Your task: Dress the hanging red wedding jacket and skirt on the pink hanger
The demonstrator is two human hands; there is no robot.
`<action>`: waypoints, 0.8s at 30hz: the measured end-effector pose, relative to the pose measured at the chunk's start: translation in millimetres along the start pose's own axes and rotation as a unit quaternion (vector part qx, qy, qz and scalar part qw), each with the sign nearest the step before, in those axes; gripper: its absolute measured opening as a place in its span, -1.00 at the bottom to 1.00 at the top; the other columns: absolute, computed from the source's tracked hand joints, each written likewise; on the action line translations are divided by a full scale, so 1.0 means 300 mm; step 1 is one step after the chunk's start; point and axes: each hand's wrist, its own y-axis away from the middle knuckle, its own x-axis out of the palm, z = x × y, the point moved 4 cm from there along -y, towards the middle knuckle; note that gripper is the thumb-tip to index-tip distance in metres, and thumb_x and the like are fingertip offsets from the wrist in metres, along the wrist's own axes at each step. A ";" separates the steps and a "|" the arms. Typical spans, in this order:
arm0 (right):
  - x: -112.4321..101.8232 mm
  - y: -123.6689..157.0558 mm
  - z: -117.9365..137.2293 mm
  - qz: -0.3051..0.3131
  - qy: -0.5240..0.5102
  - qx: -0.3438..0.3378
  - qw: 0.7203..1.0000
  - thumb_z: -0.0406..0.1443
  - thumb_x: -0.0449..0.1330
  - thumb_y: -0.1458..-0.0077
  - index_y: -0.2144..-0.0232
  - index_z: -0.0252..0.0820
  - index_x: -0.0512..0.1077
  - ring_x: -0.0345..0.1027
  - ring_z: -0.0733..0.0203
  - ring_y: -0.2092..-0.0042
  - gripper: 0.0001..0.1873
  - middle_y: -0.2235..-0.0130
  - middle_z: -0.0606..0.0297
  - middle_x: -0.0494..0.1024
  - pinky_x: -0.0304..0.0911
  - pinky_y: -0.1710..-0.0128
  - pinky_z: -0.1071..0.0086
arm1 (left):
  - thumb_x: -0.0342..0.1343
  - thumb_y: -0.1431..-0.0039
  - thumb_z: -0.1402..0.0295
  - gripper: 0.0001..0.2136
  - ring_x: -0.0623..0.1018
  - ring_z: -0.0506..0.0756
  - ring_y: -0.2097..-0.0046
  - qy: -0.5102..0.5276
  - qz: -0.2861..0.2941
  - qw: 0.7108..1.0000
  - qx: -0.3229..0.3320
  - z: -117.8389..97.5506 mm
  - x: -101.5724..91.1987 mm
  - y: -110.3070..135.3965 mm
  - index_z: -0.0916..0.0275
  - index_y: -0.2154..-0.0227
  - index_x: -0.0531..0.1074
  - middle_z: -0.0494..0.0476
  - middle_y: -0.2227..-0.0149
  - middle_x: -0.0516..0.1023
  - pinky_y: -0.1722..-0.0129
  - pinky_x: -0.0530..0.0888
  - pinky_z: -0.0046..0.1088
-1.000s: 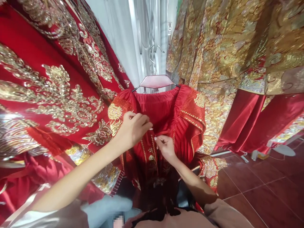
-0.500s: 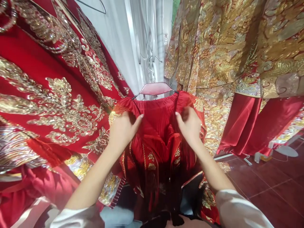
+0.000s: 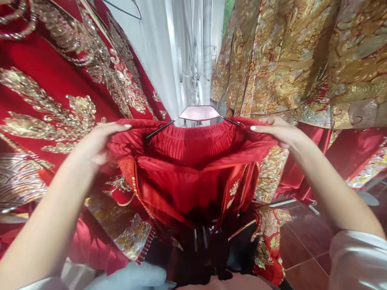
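Observation:
A red skirt with a gathered elastic waistband and gold-embroidered panels hangs before me, its waist spread wide. On the left side my left hand pinches the waistband, thumb on top and fingers mostly hidden beneath the cloth. My right hand grips the opposite side of the waistband, its thumb lying along the edge. Between them, inside the waist, sits a dark wire hanger with a pale pink centre piece and a metal hook. The hanger's ends show against the red fabric.
A red gown with gold sequin embroidery hangs at the left. Gold brocade garments fill the right, with red satin cloth below. White drapery hangs behind. Dark red floor tiles show at lower right.
Both hands have moved apart and outward, stretching the waistband from a narrow to a wide opening. More of the hanger's arms and the skirt's inside now shows.

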 end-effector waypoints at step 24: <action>-0.075 -0.042 -0.134 -0.021 -0.131 -0.002 0.991 0.27 -0.15 0.01 0.40 -0.25 0.43 0.42 0.11 0.51 -0.26 0.53 0.14 0.51 0.37 0.45 0.19 | 0.12 0.27 0.10 -0.73 0.41 0.07 0.40 -0.260 0.225 0.939 0.003 0.335 0.122 0.016 0.23 0.59 0.37 0.00 0.52 0.43 0.32 0.33 -0.45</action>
